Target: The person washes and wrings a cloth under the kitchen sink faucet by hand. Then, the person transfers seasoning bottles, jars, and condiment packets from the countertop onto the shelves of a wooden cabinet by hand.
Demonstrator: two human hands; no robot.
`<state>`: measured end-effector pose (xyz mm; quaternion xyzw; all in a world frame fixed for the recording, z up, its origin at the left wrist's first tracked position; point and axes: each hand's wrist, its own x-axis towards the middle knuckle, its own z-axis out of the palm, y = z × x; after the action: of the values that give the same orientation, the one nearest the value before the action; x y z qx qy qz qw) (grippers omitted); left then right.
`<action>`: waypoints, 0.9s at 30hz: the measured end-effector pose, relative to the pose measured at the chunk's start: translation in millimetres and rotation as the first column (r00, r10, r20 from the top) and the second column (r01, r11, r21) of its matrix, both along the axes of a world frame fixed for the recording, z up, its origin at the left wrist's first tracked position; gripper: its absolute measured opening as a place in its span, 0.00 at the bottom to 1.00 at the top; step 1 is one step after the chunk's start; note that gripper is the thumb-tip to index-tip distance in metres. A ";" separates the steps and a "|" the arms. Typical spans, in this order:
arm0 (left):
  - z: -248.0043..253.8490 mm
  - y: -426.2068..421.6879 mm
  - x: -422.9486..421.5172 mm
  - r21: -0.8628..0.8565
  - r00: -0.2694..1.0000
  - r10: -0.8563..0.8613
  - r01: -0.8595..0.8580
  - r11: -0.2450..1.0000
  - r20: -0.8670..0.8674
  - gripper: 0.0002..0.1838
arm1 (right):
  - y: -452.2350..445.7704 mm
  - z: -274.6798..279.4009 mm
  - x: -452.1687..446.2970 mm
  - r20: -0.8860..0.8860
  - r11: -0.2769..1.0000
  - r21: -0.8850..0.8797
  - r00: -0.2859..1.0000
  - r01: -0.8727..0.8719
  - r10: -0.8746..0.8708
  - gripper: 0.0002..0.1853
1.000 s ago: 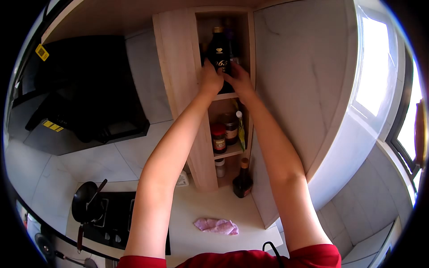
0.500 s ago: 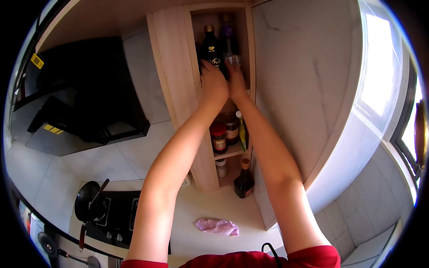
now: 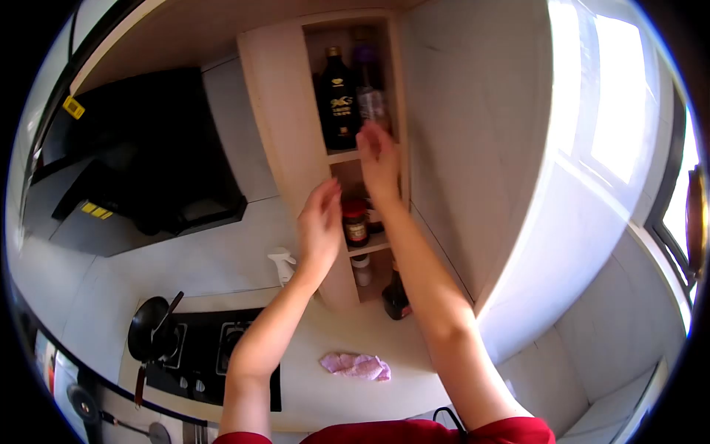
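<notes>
A black bottle [image 3: 339, 103] with a gold cap and gold lettering stands upright on the upper shelf of a narrow wooden cabinet [image 3: 277, 111]. Beside it is a clear bottle [image 3: 372, 100] with a purple upper part. My right hand [image 3: 380, 164] is raised in front of that shelf's lower edge, just below the clear bottle, fingers loosely bent and apart. Lower and to the left, my left hand [image 3: 319, 226] hovers by the cabinet's side edge, fingers stretched and empty. Near it, a red-lidded jar [image 3: 356, 224] sits on the middle shelf; another jar behind is mostly hidden by my right arm.
Below are a small white-capped container [image 3: 361, 271] and a dark bottle [image 3: 396, 300]. A pink cloth [image 3: 356, 365] lies on the counter [image 3: 310, 403]. At left are a spray bottle [image 3: 282, 264], a stove [image 3: 207, 348], a pan [image 3: 148, 325] and a black range hood [image 3: 163, 163].
Both hands have come away from the black bottle, which stays on the upper shelf. My left hand has dropped down and left; my right hand has lowered slightly.
</notes>
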<state>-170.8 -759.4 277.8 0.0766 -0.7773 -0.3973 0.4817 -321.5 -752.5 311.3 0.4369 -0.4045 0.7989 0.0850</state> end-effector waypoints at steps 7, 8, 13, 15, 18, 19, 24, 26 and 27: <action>-107.7 34.1 60.6 0.543 0.479 -0.415 0.839 -0.045 -0.774 0.32 | 141.3 -134.7 102.7 0.466 0.690 -0.446 0.510 -0.570 0.723 0.24; -129.6 40.0 58.8 0.586 0.477 -0.453 0.800 -0.132 -0.753 0.32 | 151.9 -163.6 107.2 0.471 0.659 -0.516 0.462 -0.547 0.751 0.27; -222.0 119.4 72.9 0.650 0.512 -0.401 0.590 -0.478 -0.760 0.31 | 241.9 -257.5 178.1 0.640 0.764 -0.628 0.459 -0.152 0.617 0.28; -255.4 142.0 81.9 0.581 0.363 -0.453 0.524 -0.623 -0.814 0.31 | 269.6 -309.7 198.6 0.544 0.724 -0.684 0.596 -0.094 0.591 0.25; -272.5 238.2 99.0 0.752 0.429 -0.618 0.359 -0.553 -0.659 0.32 | 363.2 -332.2 258.1 0.627 0.700 -0.693 0.623 0.172 0.467 0.26; -277.8 280.9 107.0 0.808 0.424 -0.688 0.310 -0.501 -0.589 0.33 | 401.0 -344.0 271.5 0.661 0.724 -0.653 0.634 0.224 0.400 0.29; -264.9 426.7 223.2 0.639 0.074 -0.637 0.001 -0.769 -0.767 0.36 | 528.4 -302.7 445.2 0.689 0.639 -0.607 0.713 0.473 0.126 0.31; -266.8 489.6 265.4 0.595 0.001 -0.600 -0.136 -0.793 -0.800 0.36 | 580.1 -299.3 505.1 0.685 0.550 -0.615 0.728 0.566 0.017 0.30; -264.5 519.0 295.3 0.591 -0.026 -0.596 -0.174 -0.788 -0.802 0.36 | 602.9 -297.5 540.9 0.687 0.525 -0.611 0.726 0.592 -0.020 0.30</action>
<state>124.4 -240.4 13.3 -0.0591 -0.0417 -0.8868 -0.4565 219.3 -149.6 13.8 -0.0135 -0.0792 0.9545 0.2872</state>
